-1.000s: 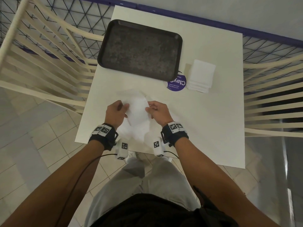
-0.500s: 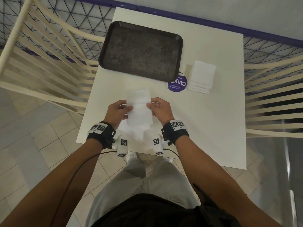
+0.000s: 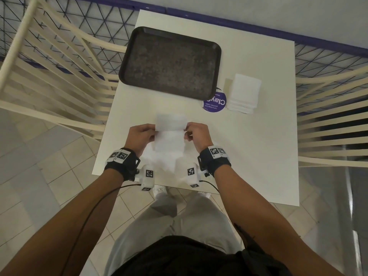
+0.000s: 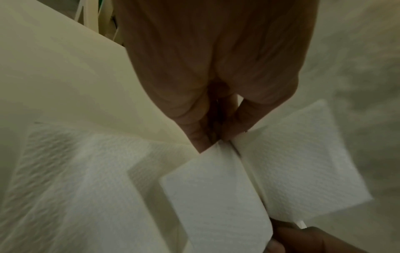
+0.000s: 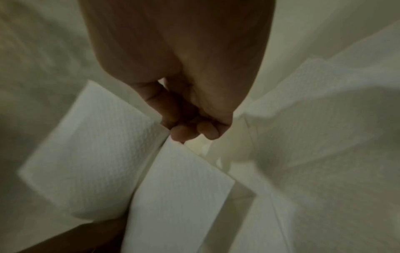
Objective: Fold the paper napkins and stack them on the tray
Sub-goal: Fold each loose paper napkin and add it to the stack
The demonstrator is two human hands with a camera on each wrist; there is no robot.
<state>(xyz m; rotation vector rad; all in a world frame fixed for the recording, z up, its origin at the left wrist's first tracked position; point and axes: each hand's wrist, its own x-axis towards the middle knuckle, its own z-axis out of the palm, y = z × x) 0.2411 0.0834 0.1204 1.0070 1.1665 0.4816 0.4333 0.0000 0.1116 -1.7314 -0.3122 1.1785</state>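
**First napkin mid-fold, tray still bare**

Held above the near part of the white surface (image 3: 249, 148): one paper napkin (image 3: 170, 136), pinched at its left edge by the left hand (image 3: 141, 136) and at its right edge by the right hand (image 3: 197, 135). Fingers (image 4: 200, 135) of the left hand closed narrowly on the paper along a crease, thumb against forefinger; fingers (image 5: 184, 133) of the right hand likewise curled and nipping the opposite end of the same crease. Two flaps meeting at that crease like an open book, far flap raised toward the tray, near flap hanging toward the body. More loose white paper lying under the wrists; whether part of the same napkin or a separate sheet, impossible to tell.

Dark tray (image 3: 127, 64) at the far left of the surface, holding nothing. Stack of white napkins (image 3: 245, 92) near the right edge, just beside a round purple sticker (image 3: 215, 105), apart from the tray.

Judged progress: very early. Nothing yet stacked; current fold not closed or flattened. Left to do: finishing this fold, placing it on the tray, then the whole remaining pile.
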